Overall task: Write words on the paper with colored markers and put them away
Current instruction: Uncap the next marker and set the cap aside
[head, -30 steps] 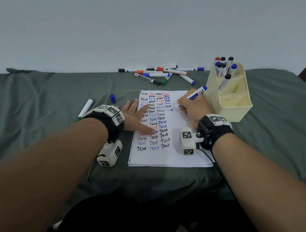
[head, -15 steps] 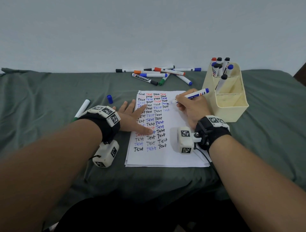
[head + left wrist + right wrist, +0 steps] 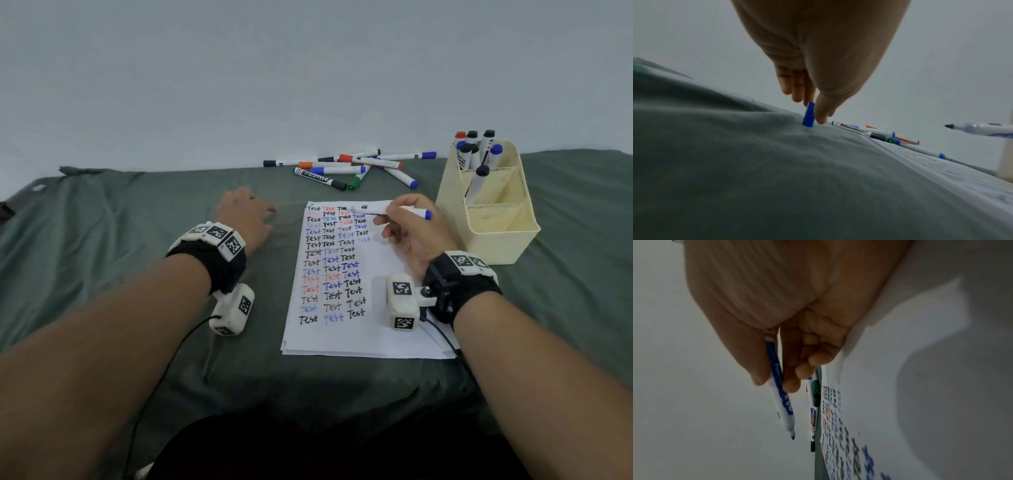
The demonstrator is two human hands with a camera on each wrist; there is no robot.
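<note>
my left hand has left the paper to pinch the blue cap, my right grips the lifted, uncapped marker, so capping comes next.

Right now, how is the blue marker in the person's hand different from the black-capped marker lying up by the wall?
The blue marker is uncapped, its tip bare; the black-capped marker has its cap on. The right hand holds the blue marker above the paper; the black-capped marker lies loose on the green cloth, among the other markers. Both have white barrels with printed labels.
</note>
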